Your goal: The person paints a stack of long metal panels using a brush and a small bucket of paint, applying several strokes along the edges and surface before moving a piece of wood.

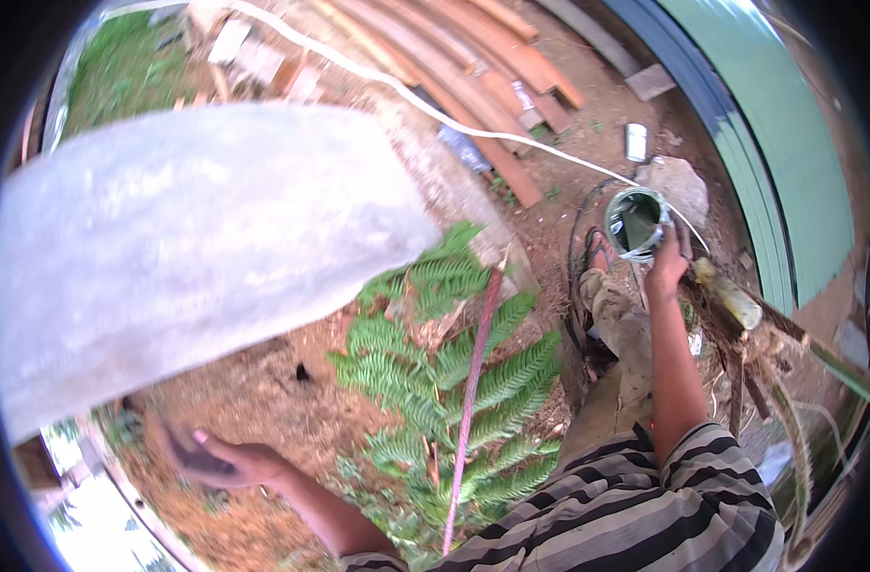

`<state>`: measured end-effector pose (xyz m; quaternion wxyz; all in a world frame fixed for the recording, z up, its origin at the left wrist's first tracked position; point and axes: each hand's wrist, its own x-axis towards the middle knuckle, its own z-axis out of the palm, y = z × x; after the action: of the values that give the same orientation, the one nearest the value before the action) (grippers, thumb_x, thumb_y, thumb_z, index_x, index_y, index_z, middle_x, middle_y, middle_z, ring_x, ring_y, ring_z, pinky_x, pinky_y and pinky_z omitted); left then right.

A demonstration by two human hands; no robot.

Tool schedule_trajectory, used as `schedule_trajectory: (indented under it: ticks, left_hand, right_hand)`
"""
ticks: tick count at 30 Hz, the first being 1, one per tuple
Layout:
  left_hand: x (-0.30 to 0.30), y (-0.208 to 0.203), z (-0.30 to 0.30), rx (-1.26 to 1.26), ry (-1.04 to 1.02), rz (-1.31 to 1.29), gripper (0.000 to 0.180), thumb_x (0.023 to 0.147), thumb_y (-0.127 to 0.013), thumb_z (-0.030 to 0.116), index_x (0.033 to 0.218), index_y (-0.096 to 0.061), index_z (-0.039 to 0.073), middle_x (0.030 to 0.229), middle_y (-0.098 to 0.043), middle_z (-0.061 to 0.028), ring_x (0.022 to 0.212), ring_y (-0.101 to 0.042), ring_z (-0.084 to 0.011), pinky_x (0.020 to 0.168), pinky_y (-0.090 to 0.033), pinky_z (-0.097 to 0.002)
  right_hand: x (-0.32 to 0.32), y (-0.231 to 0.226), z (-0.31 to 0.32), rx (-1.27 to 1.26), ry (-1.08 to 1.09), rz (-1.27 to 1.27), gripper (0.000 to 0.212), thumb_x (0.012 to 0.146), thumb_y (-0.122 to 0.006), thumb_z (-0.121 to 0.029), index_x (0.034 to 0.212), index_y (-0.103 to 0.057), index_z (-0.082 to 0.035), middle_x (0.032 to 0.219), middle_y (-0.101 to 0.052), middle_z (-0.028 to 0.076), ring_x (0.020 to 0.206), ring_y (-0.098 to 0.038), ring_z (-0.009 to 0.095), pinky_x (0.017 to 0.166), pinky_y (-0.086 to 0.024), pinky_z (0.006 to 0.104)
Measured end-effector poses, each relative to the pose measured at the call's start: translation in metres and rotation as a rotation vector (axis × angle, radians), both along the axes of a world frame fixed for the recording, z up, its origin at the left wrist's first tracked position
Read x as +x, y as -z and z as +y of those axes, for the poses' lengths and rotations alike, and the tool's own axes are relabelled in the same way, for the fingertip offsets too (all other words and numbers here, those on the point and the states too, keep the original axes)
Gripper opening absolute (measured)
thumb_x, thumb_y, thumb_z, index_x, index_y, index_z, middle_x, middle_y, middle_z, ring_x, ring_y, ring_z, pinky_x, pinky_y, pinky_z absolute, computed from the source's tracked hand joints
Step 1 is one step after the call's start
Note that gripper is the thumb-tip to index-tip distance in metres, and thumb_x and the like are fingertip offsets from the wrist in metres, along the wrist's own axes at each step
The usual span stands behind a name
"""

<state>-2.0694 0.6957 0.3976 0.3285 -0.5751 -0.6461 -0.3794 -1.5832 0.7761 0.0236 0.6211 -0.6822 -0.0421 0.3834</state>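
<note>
My right hand (671, 255) grips a small round paint can (612, 227) by its side. Green paint coats its inside, and its open top faces up at me. Beside that hand, a pale yellowish cylinder like a paint roller sleeve (730, 296) lies against some branches. My left hand (220, 461) reaches out low on the left over brown earth, apart from everything. Its fingers are stretched out, slightly blurred, and nothing shows in them. A large whitish-grey slab (206, 229) spans the area just beyond it.
Green fern fronds (473, 381) and a thin reddish pole (470, 400) stand between my arms. Wooden planks (473, 76) lie at the far side. A white hose (397, 88) crosses the ground. Green-painted boards (778, 143) line the right, near a rock (678, 186) and a white can (636, 142).
</note>
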Motion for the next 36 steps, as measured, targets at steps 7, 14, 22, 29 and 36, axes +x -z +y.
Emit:
schedule_trajectory:
  ticks: [7,14,22,29,36]
  left_hand:
    - [-0.015,-0.011,0.150,-0.094,-0.082,0.945,0.037,0.097,-0.043,0.028,0.123,-0.064,0.012,0.136,-0.055,-0.0096,0.136,-0.037,-0.0281,0.118,-0.007,-0.0451]
    - [-0.022,-0.006,0.155,-0.084,-0.117,0.895,0.041,0.100,-0.036,0.028,0.112,-0.071,0.011,0.121,-0.065,-0.0059,0.129,-0.044,-0.0266,0.117,0.001,-0.0433]
    - [-0.025,-0.010,0.147,-0.127,-0.192,0.882,0.042,0.099,-0.035,0.029,0.104,-0.073,0.012,0.111,-0.067,-0.0066,0.125,-0.045,-0.0256,0.117,-0.001,-0.0484]
    - [-0.020,-0.009,0.146,-0.188,-0.268,0.789,0.041,0.096,-0.035,0.029,0.103,-0.073,0.015,0.113,-0.064,-0.0052,0.126,-0.044,-0.0238,0.117,0.001,-0.0504]
    - [-0.007,-0.016,0.145,-0.259,-0.371,0.751,0.036,0.094,-0.037,0.026,0.105,-0.070,0.018,0.119,-0.061,-0.0022,0.129,-0.043,-0.0241,0.117,-0.001,-0.0536]
  right_hand:
    - [0.030,0.033,-0.011,-0.015,0.022,-0.065,0.032,0.087,-0.056,-0.005,0.119,-0.062,-0.002,0.085,-0.061,0.001,0.080,-0.054,0.008,0.075,-0.042,0.0236]
    - [0.037,0.027,-0.006,-0.043,0.124,-0.105,0.028,0.092,-0.053,-0.006,0.118,-0.062,-0.002,0.086,-0.062,0.002,0.077,-0.056,0.009,0.070,-0.044,0.0235]
    - [0.034,0.026,0.031,-0.174,0.225,-0.065,0.028,0.091,-0.055,-0.009,0.117,-0.062,-0.002,0.084,-0.063,0.004,0.072,-0.057,0.010,0.066,-0.045,0.0253]
    - [0.060,0.001,0.049,-0.065,0.208,0.020,0.027,0.090,-0.055,-0.006,0.116,-0.061,-0.001,0.089,-0.066,0.007,0.074,-0.060,0.012,0.066,-0.048,0.0274]
    - [0.074,-0.050,0.079,-0.060,0.085,-0.021,0.030,0.089,-0.056,-0.011,0.118,-0.060,-0.003,0.094,-0.064,0.006,0.082,-0.058,0.013,0.080,-0.045,0.0273]
